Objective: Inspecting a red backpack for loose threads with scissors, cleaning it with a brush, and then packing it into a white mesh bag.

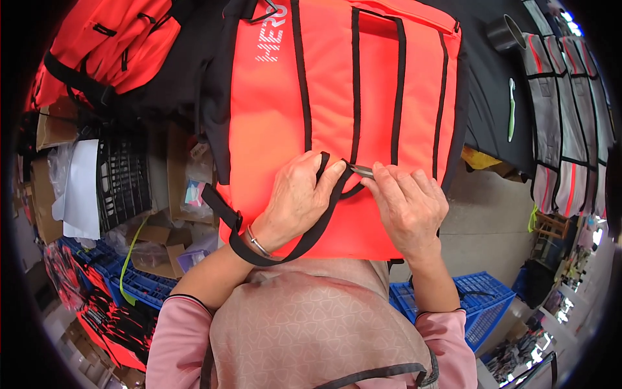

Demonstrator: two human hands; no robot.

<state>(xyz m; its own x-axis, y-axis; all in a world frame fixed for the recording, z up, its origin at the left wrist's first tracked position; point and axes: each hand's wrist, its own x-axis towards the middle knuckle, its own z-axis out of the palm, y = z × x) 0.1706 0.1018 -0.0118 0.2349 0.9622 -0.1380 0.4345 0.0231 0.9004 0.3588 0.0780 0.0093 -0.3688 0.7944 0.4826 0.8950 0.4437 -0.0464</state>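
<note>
At the far left we see a second orange bag (123, 39), cut short by the dark rim of the view. Below it stand a white sheet (83, 188) and a black crate (123, 178), the sheet covering part of the crate; the clutter lower down is bent and too blurred for us to sort out.

Next comes the orange bag (269, 129) in the middle, lying flat beneath both hands, its top running out at the upper edge. The left hand (298, 194) rests over its lower half, thumb and fingers pinching a black strap (314, 236). That strap loops down below the wrist (a metal bangle (258, 241) sits there) and comes up again at the left, where a buckle shows; part of its course is hidden behind the hand and forearm.

Just right of the left thumb lies the tip of a metal tool (363, 170), pointing left at the strap. We cannot tell whether it touches the webbing. The right hand (411, 204), over the bag's lower right part, pinches the tool between thumb and curled fingers, which hide its rear end, so we cannot make out its exact kind.

Further right, on the dark table (486, 84), lie a grey cup (505, 32) and a slim white-and-green tool (512, 110). Grey pieces (547, 117) hang beyond, partly lost at the rim.
</note>
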